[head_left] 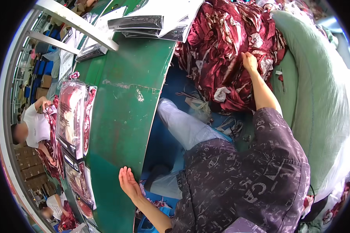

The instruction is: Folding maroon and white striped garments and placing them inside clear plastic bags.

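Observation:
My right hand reaches into a big heap of shiny dark red and white fabric at the upper middle. Its fingers are closed on a fold of that fabric. My left hand is at the near edge of the green tabletop, fingers stretched out, holding nothing. Clear bags of folded red fabric lie in a row along the table's left side, far from my left hand.
Flat packages with black bands lie at the table's far end. A white metal post crosses the upper left. A bulky pale green cloth bundle flanks the heap. Across the table, a co-worker handles red fabric; another sits lower left.

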{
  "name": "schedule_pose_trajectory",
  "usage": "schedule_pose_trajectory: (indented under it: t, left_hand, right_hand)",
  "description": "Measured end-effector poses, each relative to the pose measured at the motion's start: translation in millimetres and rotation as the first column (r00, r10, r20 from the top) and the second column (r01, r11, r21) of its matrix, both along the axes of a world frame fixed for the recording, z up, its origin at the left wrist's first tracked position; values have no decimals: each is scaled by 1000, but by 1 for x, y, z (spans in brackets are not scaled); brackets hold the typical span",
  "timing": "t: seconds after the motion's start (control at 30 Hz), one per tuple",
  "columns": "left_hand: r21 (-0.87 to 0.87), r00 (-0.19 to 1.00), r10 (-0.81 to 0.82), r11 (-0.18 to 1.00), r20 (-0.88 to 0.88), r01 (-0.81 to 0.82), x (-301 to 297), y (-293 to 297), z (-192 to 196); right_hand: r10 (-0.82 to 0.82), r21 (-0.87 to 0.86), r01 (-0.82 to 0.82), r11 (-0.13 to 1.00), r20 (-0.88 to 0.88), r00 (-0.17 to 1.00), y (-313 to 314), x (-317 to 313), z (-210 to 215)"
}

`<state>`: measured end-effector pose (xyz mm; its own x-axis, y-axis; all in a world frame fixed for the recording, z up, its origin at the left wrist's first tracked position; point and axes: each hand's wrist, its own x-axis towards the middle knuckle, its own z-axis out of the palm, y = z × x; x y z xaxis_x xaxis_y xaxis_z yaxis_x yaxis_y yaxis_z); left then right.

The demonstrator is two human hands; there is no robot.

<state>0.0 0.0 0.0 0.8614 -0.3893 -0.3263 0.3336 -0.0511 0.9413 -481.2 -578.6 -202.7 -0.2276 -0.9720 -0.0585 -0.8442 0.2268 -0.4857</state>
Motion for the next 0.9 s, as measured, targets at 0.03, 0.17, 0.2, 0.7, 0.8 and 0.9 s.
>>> schedule_pose_trajectory:
  t: [0.03, 0.17, 0.2, 0.7, 0.8, 0.9]
  left_hand:
    - [0, 1000, 8, 1000, 3, -8, -4, 1, 0]
    - [-11, 998, 65, 998, 25, -65, -9, 7, -1]
    - [-18, 998, 61, 998, 30, -61, -7, 8, -1]
    - [57, 985, -136, 990, 106, 130, -19, 15, 9]
    - [18, 820, -510, 851, 259, 524, -36, -16, 4]
    - [134, 567, -694, 677, 444, 724, -90, -79, 14]
  right_hand:
    - [2, -38, 0, 999, 60, 998, -2, -8, 3]
    - [57, -160, -17, 987, 249, 967, -12, -5, 7]
    - [104, -128, -78, 989, 210, 972, -11, 6, 5]
    - [257, -232, -113, 966, 826, 501, 83, -17, 151]
    - [393, -386, -76, 919, 889, 234, 163, 77, 309]
    - [403, -437, 45, 898, 860, 315, 217, 171, 379]
